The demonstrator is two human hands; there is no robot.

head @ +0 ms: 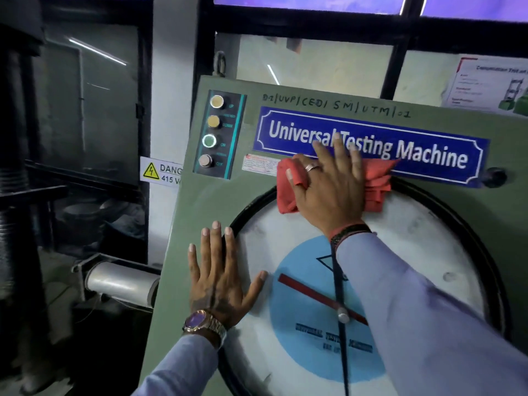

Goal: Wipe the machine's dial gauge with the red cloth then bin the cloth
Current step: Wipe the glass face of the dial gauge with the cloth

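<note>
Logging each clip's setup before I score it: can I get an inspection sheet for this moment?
Surface: green machine panel, upright, tilted in view; blue nameplate across the top.
Job's things: red cloth pressed on the top rim of the dial gauge; red pointer on the dial face; no bin seen.
Clutter: nothing seen.
Grippers: right hand flat on the cloth; left hand flat, spread across panel and dial edge, empty.
Cables: thin black cord hanging from the right wrist.
Surroundings: four buttons on the upper left, danger sign, poster, dark windows behind.
</note>
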